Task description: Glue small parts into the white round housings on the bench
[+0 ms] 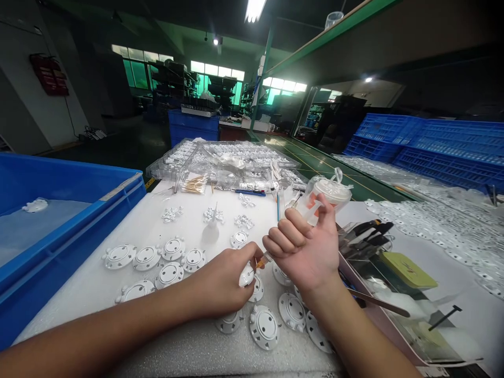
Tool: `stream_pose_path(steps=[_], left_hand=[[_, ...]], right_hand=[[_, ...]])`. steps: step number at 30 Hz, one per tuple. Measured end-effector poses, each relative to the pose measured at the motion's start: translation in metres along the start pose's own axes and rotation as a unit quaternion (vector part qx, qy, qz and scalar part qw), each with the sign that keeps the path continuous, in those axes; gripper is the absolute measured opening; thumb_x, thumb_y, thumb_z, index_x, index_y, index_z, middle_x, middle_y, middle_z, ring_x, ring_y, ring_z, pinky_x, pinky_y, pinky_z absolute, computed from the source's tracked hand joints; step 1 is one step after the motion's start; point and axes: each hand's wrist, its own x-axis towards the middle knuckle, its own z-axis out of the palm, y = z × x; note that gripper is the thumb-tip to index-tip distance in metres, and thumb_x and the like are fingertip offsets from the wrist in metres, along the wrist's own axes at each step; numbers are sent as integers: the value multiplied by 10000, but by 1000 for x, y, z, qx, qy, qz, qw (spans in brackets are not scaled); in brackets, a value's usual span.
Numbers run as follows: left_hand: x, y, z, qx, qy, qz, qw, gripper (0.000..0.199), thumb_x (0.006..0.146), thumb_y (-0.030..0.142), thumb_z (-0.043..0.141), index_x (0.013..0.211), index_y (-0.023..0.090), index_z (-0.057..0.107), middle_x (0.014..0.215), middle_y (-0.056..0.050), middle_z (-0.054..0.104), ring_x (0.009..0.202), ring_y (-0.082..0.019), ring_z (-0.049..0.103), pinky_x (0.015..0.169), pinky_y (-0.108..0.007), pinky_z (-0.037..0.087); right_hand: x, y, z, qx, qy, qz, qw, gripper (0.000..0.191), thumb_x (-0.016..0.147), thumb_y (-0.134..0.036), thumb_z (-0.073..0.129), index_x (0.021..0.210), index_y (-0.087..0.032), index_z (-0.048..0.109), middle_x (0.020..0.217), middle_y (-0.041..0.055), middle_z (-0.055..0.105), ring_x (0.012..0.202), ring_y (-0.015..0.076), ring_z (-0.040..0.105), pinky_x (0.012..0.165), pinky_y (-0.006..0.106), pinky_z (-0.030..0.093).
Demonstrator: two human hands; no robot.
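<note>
My left hand (224, 281) pinches a small white rounded plastic part (247, 275) above the foam sheet. My right hand (305, 249) is wrapped around a clear syringe (268, 258), most of it hidden by the fingers. The thumb is raised at the plunger end. The syringe's orange tip (260, 263) touches or nearly touches the white part; I cannot tell which. Below and around the hands lie several white disc-shaped parts (264, 326) with dark holes. Behind them stands a white squeeze bottle (211, 231) with a pointed nozzle, among small piles of white pieces (244, 221).
A white foam sheet (98, 294) covers the table. Left stands a blue bin (71, 231); right, a tool tray (394, 336) with a yellow-green box (408, 269). Toothpicks (195, 184), clear trays of white parts (236, 152) and a plastic cup (334, 191) sit behind.
</note>
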Motion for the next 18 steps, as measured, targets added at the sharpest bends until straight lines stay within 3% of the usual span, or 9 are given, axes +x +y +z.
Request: stream_pose_path(steps=[18], left_hand=[[1,0,-1,7,-8,-11,1000,230,734,105,506,925,221,450,880,14,565,790,-167,528,693,-276,398]], right_hand=[[0,2,-2,-12,1,15,1000,628,860,-691,308,476,-208,195,406,-64,135,403,94,124,433,252,204]])
